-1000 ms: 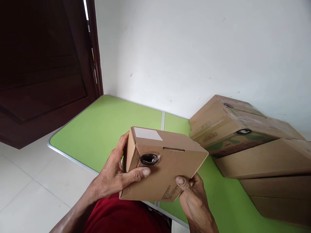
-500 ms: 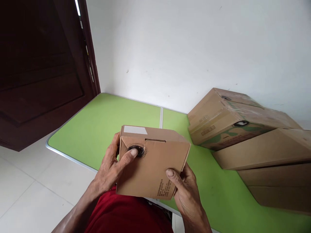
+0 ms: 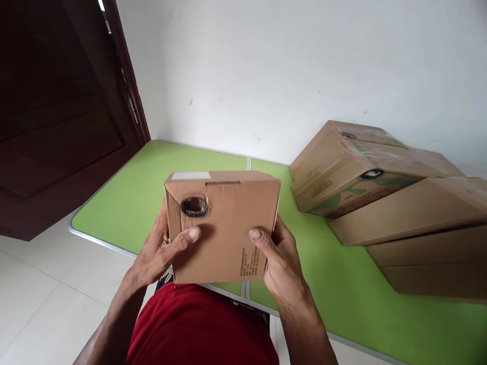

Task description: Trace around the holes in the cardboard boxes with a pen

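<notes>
Two-handed grip on a small brown cardboard box (image 3: pixel 224 228), held up in the air above the near edge of a bright green table (image 3: pixel 152 187). Left hand (image 3: pixel 158 251) wrapped round the box's left side, thumb pressed on the front face just below a round punched hole (image 3: pixel 194 206). Right hand (image 3: pixel 279 258) closed on the lower right corner, thumb flat beside small printed text. White label (image 3: pixel 190 176) on the box's top. Below, a red garment (image 3: pixel 201 329). Further right on the table, stacked larger cardboard cartons (image 3: pixel 380 203), well apart. Behind, white wall (image 3: pixel 285 66) and dark brown wooden door (image 3: pixel 57 111).
</notes>
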### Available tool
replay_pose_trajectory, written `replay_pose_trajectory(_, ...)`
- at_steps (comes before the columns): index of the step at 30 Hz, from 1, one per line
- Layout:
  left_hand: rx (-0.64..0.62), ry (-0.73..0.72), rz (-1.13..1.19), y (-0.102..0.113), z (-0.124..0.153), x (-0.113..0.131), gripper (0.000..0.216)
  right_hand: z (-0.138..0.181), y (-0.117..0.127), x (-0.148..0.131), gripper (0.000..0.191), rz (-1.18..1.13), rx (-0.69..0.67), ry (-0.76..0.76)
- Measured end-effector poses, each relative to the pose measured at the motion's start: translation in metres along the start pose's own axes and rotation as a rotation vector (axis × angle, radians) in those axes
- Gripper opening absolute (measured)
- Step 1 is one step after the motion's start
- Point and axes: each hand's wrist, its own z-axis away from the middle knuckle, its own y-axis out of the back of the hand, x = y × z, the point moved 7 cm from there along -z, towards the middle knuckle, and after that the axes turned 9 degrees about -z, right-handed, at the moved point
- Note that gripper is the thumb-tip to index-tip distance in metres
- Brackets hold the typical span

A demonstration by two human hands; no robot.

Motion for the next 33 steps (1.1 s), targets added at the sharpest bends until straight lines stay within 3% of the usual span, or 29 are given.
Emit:
replay_pose_trajectory(3,0.018,0.01,0.117,0.01,-0.003,-0.002,0.077,-0.021,-0.017,-0.01,0.055,0.0,-0.089,-0.003)
replay_pose_trajectory(5,0.184,-0.03,0.188,0.031,-0.006,-0.005,0.069,-0.033,-0.017,-0.022,0.058,0.068,-0.129,0.056)
replay_pose_trajectory(8,0.456,-0.101,0.242,0.068,-0.008,-0.011,0.054,-0.042,0.014,-0.043,0.055,0.249,0.033,0.229)
replay_pose_trajectory(10,0.557,-0.11,0.286,0.087,-0.009,-0.016,0.046,-0.038,0.038,-0.051,0.051,0.402,0.173,0.3)
replay_pose_trajectory(12,0.607,-0.109,0.33,0.097,-0.009,-0.02,0.041,-0.032,0.048,-0.045,0.046,0.581,0.176,0.268)
replay_pose_trajectory(16,0.613,-0.088,0.372,0.095,-0.008,-0.023,0.036,-0.017,0.021,0.003,0.025,1.012,-0.235,0.039)
replay_pose_trajectory(18,0.588,-0.09,0.383,0.09,-0.007,-0.023,0.031,-0.013,0.01,0.022,0.013,1.172,-0.341,-0.001)
replay_pose_trajectory(23,0.583,-0.174,0.391,0.094,-0.005,-0.024,0.017,-0.023,0.018,0.028,0.022,1.469,-0.224,0.052)
replay_pose_trajectory(26,0.641,-0.194,0.396,0.101,-0.005,-0.027,0.018,-0.031,0.021,0.037,0.033,1.611,-0.264,0.073)
replay_pose_trajectory(29,0.64,-0.124,0.393,0.098,-0.006,-0.033,0.024,-0.05,0.018,0.058,0.049,1.741,-0.327,0.093)
replay_pose_trajectory(33,0.595,-0.064,0.335,0.089,-0.005,-0.037,0.038,-0.089,0.017,0.088,0.027,1.851,-0.357,0.109)
